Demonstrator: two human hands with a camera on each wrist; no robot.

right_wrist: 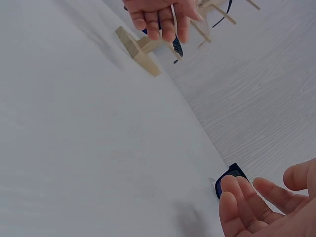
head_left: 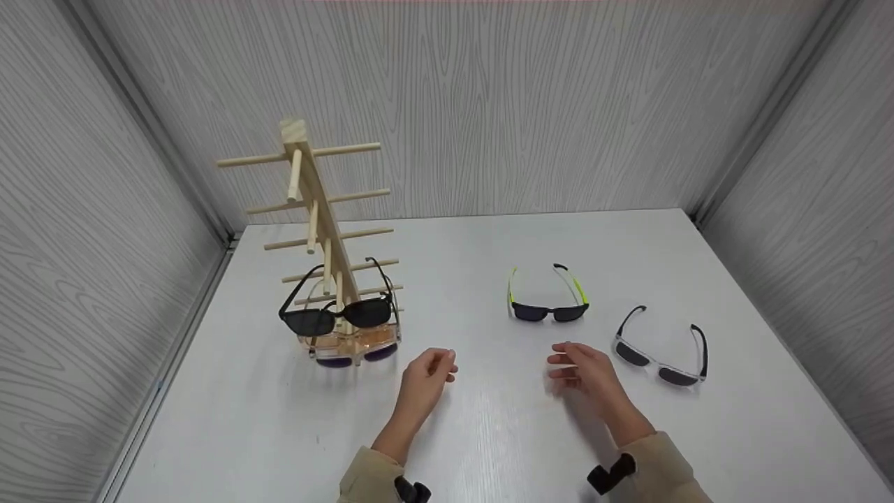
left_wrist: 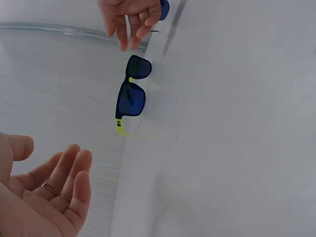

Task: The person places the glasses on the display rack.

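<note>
My left hand (head_left: 424, 381) hovers over the table, fingers loosely bent, holding nothing; the rack stands to its left. In the left wrist view its palm and relaxed fingers show. My right hand (head_left: 588, 374) is also bare, its fingers loosely spread, between two pairs of sunglasses. Beyond it lie black sunglasses with yellow-green temples (head_left: 550, 313). To its right are clear-framed sunglasses with dark lenses (head_left: 656, 365). On the wooden display rack (head_left: 325, 216) hang black sunglasses (head_left: 339, 316), orange-tinted glasses (head_left: 377, 337) below them, and a purple-lensed pair (head_left: 335, 362) lowest.
The white table (head_left: 489, 447) carries the rack at left, whose upper pegs stick out to both sides and forward. Grey wood-grain panels (head_left: 503, 105) enclose the table at the back, left and right.
</note>
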